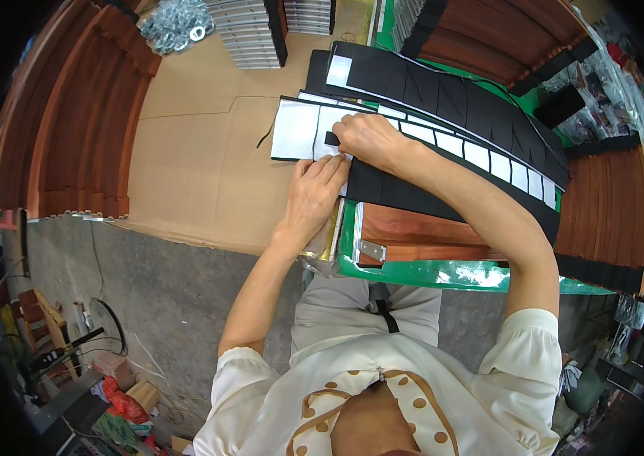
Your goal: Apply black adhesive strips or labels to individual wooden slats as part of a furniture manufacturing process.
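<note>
On the cardboard-covered bench, our left hand (pixel 316 190) presses flat, fingers extended, on the white-backed black strip (pixel 303 129). Our right hand (pixel 368 137) pinches a small black piece (pixel 331 138) against it.

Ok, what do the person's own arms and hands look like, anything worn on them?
Both hands are bare: no gloves, rings or watch show on the left hand or the right hand. Both forearms are uncovered too. The sleeves are short, cream-white and puffed, gathered at the hem near the elbow. They belong to a cream top whose collar is trimmed in brown with brown dots.
</note>
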A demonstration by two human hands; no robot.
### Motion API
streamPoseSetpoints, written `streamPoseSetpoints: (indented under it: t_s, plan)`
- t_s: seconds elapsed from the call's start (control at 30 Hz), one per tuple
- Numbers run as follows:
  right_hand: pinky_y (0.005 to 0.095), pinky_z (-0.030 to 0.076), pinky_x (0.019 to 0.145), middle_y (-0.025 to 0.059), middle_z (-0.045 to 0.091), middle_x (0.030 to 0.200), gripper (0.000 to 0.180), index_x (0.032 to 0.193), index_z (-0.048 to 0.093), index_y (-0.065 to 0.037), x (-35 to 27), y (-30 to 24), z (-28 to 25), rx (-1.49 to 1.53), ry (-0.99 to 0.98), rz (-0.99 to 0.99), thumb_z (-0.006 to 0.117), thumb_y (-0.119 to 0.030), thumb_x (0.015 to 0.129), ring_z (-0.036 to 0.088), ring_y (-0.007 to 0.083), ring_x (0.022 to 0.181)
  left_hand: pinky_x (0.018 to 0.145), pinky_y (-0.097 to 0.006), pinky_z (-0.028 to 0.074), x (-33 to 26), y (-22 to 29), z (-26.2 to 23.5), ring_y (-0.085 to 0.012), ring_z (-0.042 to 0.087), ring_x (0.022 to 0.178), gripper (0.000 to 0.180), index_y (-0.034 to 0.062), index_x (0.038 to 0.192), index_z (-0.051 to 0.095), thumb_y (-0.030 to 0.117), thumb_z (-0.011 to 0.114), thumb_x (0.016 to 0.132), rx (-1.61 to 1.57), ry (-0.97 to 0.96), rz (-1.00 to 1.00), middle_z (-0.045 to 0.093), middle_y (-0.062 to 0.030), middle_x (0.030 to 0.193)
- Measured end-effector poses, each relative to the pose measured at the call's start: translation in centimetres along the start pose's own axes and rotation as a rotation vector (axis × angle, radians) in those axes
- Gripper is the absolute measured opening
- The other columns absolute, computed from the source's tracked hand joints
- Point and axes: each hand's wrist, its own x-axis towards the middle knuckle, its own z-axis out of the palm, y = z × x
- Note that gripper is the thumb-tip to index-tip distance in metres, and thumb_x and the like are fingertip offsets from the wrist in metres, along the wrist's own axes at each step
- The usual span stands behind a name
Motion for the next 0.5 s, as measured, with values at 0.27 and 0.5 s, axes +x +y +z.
streamPoseSetpoints:
  t_s: [0.27,0.5]
  plan:
    - [0.0377,0.054,0.06,0.0162,0.063,0.075,0.012,0.077,0.058,0.001,0.0,-0.4,0.5,-0.063,-0.025,-0.078,0.062,-0.009,0.071,0.065,0.0317,0.07,0.085,-0.037,0.042,-0.3,-0.4,0.2,-0.0219,0.059,0.102,0.028,-0.0008,0.105,0.06,0.009,0.053,0.079,0.006,0.04,0.015,0.063,-0.0116,0.108]
    - [0.0296,0.051,0.06,0.013,0.065,0.067,0.013,0.081,0.068,0.0,-1.0,2.0,-3.4,0.563,0.07,0.363,0.059,-0.009,0.077,0.065,0.0194,0.061,0.091,-0.041,0.038,-0.4,-0.1,-0.2,-0.0193,0.059,0.106,0.028,0.0045,0.108,0.062,0.005,0.056,0.08,-0.033,-0.008,-0.052,0.063,-0.0069,0.115]
